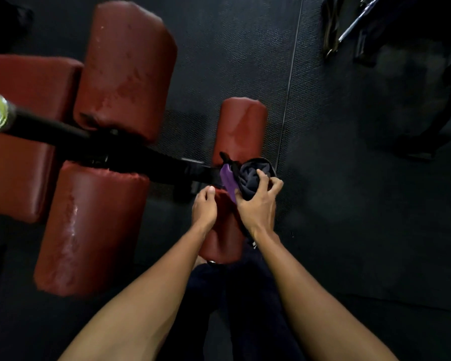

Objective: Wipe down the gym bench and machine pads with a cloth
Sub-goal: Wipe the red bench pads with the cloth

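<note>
The right hand (258, 204) is gripping a dark cloth (253, 178) against a red pad (241, 126). The left hand (205, 205) is curling beside it, its grasp unclear.

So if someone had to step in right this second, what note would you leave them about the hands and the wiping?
Right hand: grips the bunched dark cloth where the black bar meets the small pads. A purple piece sits against the cloth; I can't tell what it is.
Left hand: on the near small pad, fingers curled; grip unclear.
Done: the near big roller pad shows wet-looking streaks, so it was perhaps wiped.
Left, probably: near small pad, far small pad, flat bench pad.
</note>
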### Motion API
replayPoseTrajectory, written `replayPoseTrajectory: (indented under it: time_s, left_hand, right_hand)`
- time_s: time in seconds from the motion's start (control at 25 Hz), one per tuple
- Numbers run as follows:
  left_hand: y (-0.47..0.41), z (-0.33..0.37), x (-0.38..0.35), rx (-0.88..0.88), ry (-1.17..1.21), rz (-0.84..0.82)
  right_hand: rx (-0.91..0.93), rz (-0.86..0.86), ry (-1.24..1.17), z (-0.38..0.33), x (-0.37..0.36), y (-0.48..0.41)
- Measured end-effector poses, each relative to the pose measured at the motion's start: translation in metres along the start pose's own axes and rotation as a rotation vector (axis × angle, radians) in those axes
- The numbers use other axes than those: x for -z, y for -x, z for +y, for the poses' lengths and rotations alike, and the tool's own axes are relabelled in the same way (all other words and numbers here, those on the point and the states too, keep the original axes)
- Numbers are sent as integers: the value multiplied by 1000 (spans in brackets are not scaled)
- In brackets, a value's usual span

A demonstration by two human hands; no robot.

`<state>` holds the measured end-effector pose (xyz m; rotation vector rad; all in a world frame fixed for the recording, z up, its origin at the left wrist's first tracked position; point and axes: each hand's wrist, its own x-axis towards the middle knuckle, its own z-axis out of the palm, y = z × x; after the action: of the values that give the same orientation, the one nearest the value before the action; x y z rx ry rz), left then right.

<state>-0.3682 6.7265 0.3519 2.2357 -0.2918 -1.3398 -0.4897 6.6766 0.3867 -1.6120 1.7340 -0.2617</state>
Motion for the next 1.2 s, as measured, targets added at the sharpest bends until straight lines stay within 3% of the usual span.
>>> replayPoseTrajectory:
  time_s: [0.2,0.4,0.52,0.76,0.92,1.08,1.2]
  left_hand:
    - [-29,56,-21,-37,-3,99]
    - [-63,92,-38,-59,33,203]
    - [-84,94,-40,-43,30,209]
    - [-119,97,-42,-3,9,162]
    - [-126,105,-44,58,16,121]
    - [-147,94,-45,37,182,-3]
    - [-190,56,-58,129,299,-58]
  right_hand:
    - [28,-37,-128,-17,19,-48]
    - [-2,108,-295,-29,11,-111]
    - [31,10,-275,-20,-7,-125]
    - [95,-113,80,-10,-39,-129]
    - [159,-78,71,-28,-45,-172]
    - [107,-4,33,-35,-42,-194]
    - [32,-25,-85,-23,-36,-172]
